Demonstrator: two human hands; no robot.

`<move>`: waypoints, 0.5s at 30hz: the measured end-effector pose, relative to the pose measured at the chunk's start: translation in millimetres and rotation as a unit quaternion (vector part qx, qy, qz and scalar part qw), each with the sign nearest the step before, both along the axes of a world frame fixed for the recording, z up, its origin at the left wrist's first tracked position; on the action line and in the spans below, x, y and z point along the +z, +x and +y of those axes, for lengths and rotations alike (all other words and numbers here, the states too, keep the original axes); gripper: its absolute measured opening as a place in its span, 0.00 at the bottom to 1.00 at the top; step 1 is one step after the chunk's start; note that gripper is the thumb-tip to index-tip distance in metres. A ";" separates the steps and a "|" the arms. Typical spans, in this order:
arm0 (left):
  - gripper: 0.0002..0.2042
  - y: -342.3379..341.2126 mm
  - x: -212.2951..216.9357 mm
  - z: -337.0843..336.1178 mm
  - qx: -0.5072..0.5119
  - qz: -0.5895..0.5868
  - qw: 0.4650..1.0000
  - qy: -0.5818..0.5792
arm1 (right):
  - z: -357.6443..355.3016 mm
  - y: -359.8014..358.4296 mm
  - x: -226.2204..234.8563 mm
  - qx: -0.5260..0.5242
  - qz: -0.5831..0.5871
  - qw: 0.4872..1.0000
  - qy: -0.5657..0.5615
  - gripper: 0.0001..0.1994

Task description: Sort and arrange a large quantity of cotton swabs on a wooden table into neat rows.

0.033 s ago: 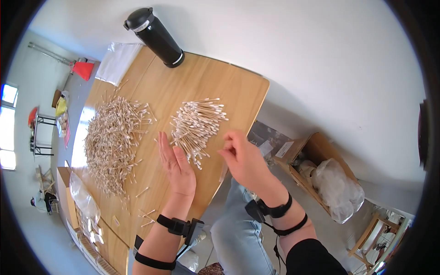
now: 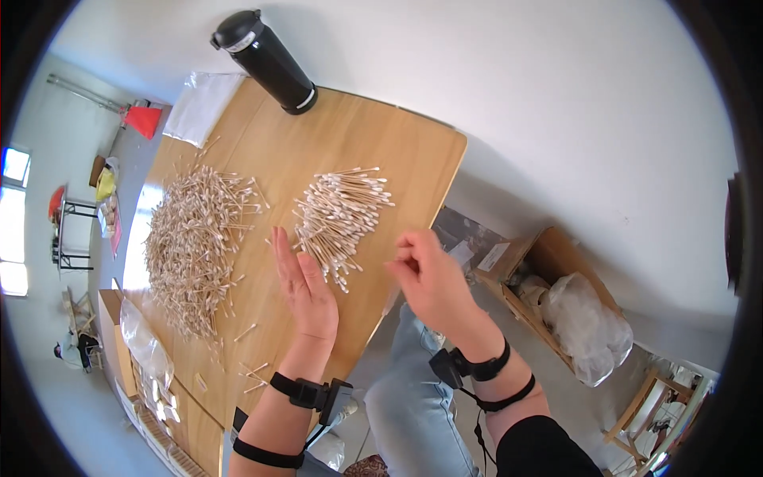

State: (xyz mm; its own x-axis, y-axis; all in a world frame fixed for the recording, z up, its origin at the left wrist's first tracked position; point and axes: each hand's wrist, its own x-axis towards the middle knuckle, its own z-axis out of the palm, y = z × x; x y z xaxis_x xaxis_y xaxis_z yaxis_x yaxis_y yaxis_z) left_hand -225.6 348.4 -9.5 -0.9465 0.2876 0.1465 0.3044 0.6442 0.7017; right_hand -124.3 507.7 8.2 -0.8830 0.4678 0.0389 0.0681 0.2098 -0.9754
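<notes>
My left hand (image 2: 307, 296) is open, its fingers straight and together and the thumb apart. It stands on edge at the near left side of a small pile of cotton swabs (image 2: 342, 213), whose sticks mostly run the same way. My right hand (image 2: 435, 280) hangs past the table's right edge, to the right of that pile. Its fingers are curled in and closed; whatever they may hold is hidden. A much larger, tangled heap of cotton swabs (image 2: 195, 246) lies to the left.
A black bottle (image 2: 274, 67) stands at the back of the wooden table (image 2: 373, 127), by the wall. White plastic sheets (image 2: 203, 107) lie at the far left corner. Several loose swabs (image 2: 254, 374) lie nearer me. A cardboard box (image 2: 520, 318) with clear plastic bags (image 2: 588, 330) sits right of the table.
My right hand has shifted slightly right, away from the small pile. My left hand keeps its place beside the swabs.
</notes>
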 end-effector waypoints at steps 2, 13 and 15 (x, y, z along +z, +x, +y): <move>0.27 -0.9 -1.4 0.1 -0.010 0.006 1.000 0.004 | 5.5 22.1 -19.5 -0.063 -0.004 0.998 -0.004 0.12; 0.29 -3.2 -11.6 -4.0 -0.010 -0.073 0.987 0.141 | 5.4 82.0 -292.7 -0.076 -0.318 0.927 0.185 0.08; 0.28 0.2 -4.1 2.0 -0.001 -0.078 0.988 0.136 | 6.4 59.6 -331.2 -0.043 -0.316 0.928 0.195 0.08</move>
